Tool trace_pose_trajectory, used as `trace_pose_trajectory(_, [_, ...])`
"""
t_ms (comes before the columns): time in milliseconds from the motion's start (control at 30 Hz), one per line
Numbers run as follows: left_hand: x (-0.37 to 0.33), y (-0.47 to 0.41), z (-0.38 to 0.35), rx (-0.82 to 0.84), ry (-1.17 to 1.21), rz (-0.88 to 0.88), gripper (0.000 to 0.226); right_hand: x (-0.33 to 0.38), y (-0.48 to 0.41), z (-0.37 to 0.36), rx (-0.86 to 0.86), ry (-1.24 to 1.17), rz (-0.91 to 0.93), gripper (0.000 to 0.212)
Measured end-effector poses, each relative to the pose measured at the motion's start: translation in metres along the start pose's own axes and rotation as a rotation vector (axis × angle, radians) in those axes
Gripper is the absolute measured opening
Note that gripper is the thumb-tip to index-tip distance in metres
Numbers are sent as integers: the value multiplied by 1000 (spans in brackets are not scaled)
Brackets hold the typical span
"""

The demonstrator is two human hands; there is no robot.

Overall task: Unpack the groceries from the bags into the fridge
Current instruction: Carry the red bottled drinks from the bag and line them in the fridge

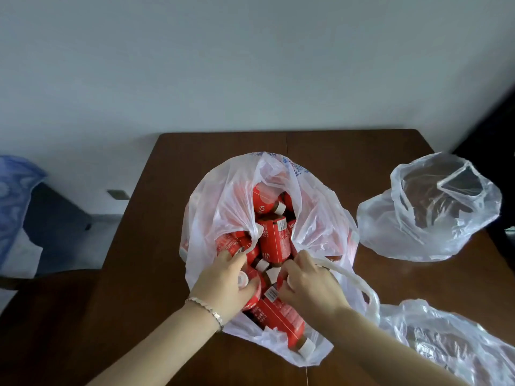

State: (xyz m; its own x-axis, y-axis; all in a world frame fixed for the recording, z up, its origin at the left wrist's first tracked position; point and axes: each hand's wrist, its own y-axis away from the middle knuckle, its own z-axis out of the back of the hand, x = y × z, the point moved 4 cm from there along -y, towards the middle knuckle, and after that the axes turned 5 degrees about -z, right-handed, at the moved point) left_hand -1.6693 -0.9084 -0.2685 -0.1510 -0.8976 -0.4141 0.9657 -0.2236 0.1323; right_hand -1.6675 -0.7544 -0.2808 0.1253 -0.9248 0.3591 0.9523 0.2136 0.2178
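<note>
A dark brown wooden table stands before a plain pale wall in soft even light, with blue patterned fabric at the far left.

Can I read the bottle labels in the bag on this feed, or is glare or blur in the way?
Head view: soft, even light, no hard shadows; print on the bottles is too blurred to read; the bag hazes those behind its film, with little glare; the wide lens bows the table edges.
</note>
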Motion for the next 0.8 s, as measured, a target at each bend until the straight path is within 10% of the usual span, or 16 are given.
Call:
trace_pose_trajectory(300, [-6,0,-4,99,266,24,20,16,16,-1,-34,58,51,27])
trace_pose_trajectory(800, [-40,25,-11,128,-217,-223,32,12,36,1,84,-488,-203,21])
